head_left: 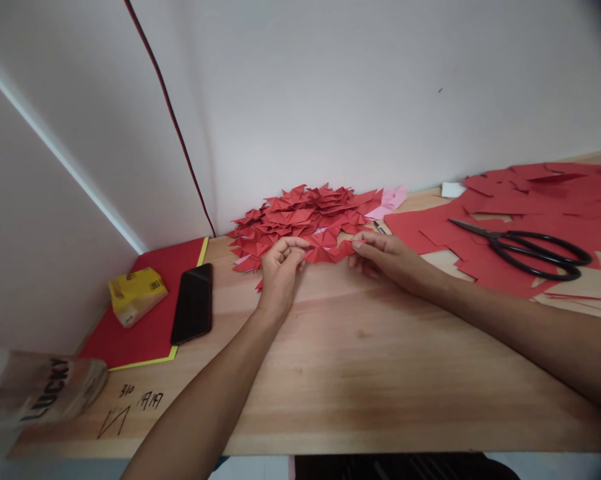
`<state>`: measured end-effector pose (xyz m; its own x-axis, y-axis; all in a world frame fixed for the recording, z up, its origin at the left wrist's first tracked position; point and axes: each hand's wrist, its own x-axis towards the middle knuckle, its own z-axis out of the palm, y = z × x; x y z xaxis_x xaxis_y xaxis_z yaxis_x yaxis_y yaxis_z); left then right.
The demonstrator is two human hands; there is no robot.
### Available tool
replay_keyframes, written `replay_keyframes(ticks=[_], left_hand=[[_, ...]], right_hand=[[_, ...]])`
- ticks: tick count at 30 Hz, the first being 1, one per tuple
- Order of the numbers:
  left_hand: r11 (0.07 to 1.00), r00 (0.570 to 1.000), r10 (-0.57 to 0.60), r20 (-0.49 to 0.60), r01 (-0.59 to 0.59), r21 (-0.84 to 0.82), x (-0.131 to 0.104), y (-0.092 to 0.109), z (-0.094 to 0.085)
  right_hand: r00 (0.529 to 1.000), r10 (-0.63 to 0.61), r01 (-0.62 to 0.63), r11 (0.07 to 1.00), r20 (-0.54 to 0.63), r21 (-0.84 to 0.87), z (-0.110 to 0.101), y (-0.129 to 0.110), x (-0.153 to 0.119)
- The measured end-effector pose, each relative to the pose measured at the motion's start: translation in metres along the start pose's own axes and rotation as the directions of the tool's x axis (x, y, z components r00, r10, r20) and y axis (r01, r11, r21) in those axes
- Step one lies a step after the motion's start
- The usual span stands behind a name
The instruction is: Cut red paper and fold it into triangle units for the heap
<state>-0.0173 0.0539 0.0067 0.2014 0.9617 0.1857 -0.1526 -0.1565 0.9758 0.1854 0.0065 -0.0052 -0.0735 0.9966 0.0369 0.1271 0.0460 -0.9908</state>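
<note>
Between my two hands is a folded red paper piece (325, 253) with pointed creases, held just in front of the pile. My left hand (280, 267) pinches its left end between thumb and fingers. At its right end, the thumb and forefinger of my right hand (380, 257) are closed on it. Behind them rises a heap of folded red paper pieces (300, 213), lying against the wall. Some pink paper (388, 202) shows at the heap's right side. A pen (379, 227) lies beyond my right hand, partly hidden.
Black-handled scissors (535, 253) rest on loose red paper sheets (540, 193) at the right. On the left, a black phone (193, 303) and a yellow packet (138, 293) lie by a red sheet stack (115, 340). A clear "LUCKY" container (50, 390) stands near the left edge.
</note>
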Motion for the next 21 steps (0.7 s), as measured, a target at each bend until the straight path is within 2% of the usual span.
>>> replay_keyframes(ticks=[5,10,13,17,21], left_hand=[[0.996,0.997,0.05,-0.064,-0.045,0.077,0.005,-0.001,-0.005],[0.968,0.993,0.114,-0.041,-0.102,0.228,0.007,-0.006,-0.009],[0.939,0.99,0.138,-0.036,-0.119,0.324,0.007,-0.007,-0.01],[0.905,0.993,0.121,-0.017,-0.103,0.412,0.006,-0.007,-0.01],[0.845,0.995,0.102,0.002,-0.088,0.528,0.006,-0.006,-0.01]], right_hand=[[0.998,0.02,-0.024,0.998,-0.058,-0.063,-0.002,-0.001,0.0],[0.998,0.013,-0.022,0.986,-0.056,-0.166,-0.004,-0.007,-0.002],[0.998,-0.041,0.024,0.961,-0.055,-0.275,-0.006,-0.007,-0.001],[0.987,-0.158,0.116,0.856,-0.041,-0.504,-0.009,-0.004,0.001],[0.968,-0.237,0.126,0.734,-0.078,-0.668,-0.011,-0.002,0.001]])
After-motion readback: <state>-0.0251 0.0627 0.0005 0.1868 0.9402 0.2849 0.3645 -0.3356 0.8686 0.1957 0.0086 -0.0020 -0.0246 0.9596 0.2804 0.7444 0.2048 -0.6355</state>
